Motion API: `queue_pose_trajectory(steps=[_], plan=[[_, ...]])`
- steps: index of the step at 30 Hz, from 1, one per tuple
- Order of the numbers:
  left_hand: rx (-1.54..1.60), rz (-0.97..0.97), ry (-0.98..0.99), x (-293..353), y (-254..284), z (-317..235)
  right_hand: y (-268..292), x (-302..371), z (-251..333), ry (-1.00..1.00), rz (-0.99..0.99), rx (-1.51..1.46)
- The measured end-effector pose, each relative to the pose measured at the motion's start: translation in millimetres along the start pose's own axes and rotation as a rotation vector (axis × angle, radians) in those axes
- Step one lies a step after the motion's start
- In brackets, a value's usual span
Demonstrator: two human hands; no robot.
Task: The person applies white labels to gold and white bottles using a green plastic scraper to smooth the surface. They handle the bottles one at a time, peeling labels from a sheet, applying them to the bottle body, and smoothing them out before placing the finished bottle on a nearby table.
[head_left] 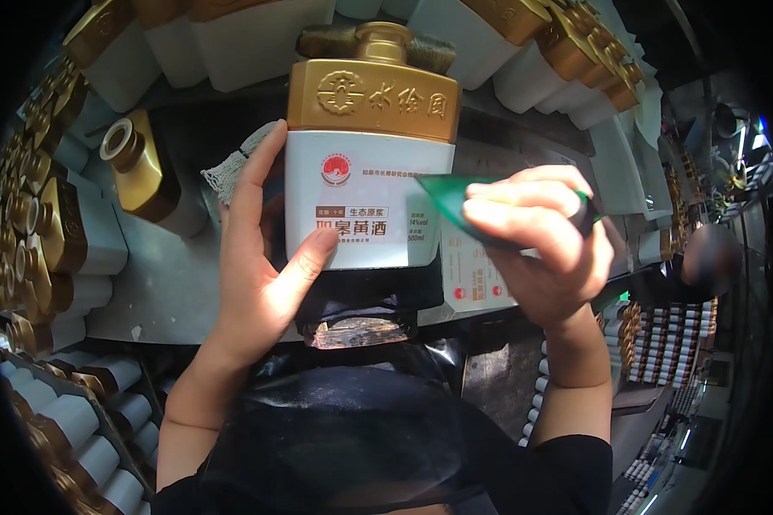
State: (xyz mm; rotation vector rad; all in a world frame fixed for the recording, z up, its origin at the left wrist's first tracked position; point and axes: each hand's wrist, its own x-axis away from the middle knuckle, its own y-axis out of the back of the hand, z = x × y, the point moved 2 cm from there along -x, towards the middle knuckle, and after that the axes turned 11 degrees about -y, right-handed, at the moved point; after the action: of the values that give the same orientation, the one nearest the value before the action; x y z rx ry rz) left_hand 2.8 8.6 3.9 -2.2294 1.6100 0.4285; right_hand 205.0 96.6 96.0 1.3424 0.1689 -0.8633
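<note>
— Gold shoulders, white body: what have you got there in the head view?

— Your left hand [262, 283] steadies a flat bottle [369, 154] from its left side, fingers spread open against the white front label [365, 202]. That label is a tall rectangle with a small red round emblem near its top and dark lettering below. Your right hand [545, 249] is closed round a green plastic scraper [451, 199], its edge just at the label's right border.

— Which step would you call it?

— Smoothing the label down, I'd judge. Your next stroke wants the bottle kept firm and the scraper pressed flat.

— And round about?

— Behind your right hand lies a white sheet with red marks [472, 275]. Rows of gold-capped white bottles [575, 51] ring the grey worktop [167, 283], and one lies uncapped [137, 167] at the left.
</note>
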Motion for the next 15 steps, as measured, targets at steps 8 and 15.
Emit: queue_pose_trajectory(steps=[8, 15], plan=[[-0.055, 0.018, -0.001, 3, 4, 1, -8, 10, 4, 0.097, 0.023, 0.029], [-0.021, 0.011, -0.004, 1, 7, -2, -22, -20, -5, 0.029, -0.091, -0.028]])
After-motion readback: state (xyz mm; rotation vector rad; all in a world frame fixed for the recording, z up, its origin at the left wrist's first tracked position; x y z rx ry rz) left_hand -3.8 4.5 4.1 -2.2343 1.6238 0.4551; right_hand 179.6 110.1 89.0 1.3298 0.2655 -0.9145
